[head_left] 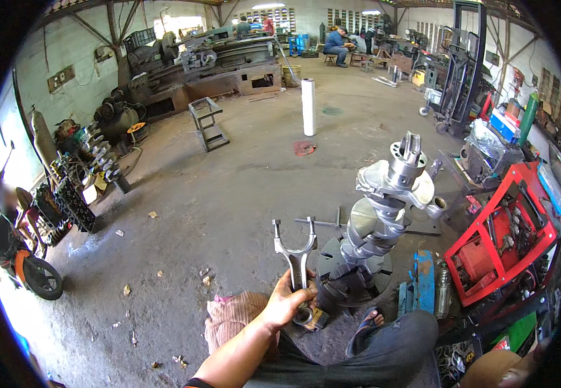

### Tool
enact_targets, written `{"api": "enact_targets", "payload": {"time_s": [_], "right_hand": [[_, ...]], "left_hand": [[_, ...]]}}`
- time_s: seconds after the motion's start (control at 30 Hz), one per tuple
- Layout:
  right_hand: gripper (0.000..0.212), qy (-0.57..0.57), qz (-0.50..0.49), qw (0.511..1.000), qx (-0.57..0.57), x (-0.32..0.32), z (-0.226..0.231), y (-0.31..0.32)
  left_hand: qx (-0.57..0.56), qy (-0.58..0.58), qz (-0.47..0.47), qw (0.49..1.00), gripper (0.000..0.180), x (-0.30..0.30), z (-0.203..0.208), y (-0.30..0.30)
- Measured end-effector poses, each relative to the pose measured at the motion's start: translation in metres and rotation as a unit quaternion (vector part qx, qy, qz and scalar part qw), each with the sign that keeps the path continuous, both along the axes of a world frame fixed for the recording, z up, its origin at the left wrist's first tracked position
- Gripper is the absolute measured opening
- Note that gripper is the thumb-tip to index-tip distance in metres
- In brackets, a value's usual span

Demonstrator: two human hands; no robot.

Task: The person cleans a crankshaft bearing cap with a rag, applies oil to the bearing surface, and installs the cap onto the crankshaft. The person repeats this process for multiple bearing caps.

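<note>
Workshop floor (229, 194), left hand (288, 301) gripping forked connecting rod (297, 260), red tray (477, 255) holding dark tools (532, 196)

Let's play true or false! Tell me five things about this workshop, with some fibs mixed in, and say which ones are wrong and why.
1. The left hand is holding a forked metal part. True.
2. The big crankshaft is lying flat. False: it stands on end.
3. The tall white cylinder stands upright. True.
4. The person in blue at the back is standing up. False: that person is sitting.
5. The motorbike wheel is on the picture's right side. False: it is on the left.
</note>
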State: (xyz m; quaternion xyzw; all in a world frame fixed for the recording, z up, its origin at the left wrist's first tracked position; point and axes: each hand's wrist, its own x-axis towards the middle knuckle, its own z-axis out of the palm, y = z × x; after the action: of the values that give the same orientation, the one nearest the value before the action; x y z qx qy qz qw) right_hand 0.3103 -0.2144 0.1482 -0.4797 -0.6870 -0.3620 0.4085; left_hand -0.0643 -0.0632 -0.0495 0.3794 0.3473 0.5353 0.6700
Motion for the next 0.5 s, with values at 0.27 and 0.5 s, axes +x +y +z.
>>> {"api": "enact_targets", "payload": {"time_s": [0.27,0.5], "right_hand": [[0.025,-0.026,0.074,0.997,-0.007,-0.017,0.003,0.022],[0.033,0.052,0.315,0.899,-0.299,-0.077,-0.012,0.094]], "left_hand": [[0.002,0.018,-0.011,1.000,0.043,0.000,0.006,-0.001],[-0.013,-0.007,0.027,1.000,0.040,0.000,-0.003,0.001]]}}
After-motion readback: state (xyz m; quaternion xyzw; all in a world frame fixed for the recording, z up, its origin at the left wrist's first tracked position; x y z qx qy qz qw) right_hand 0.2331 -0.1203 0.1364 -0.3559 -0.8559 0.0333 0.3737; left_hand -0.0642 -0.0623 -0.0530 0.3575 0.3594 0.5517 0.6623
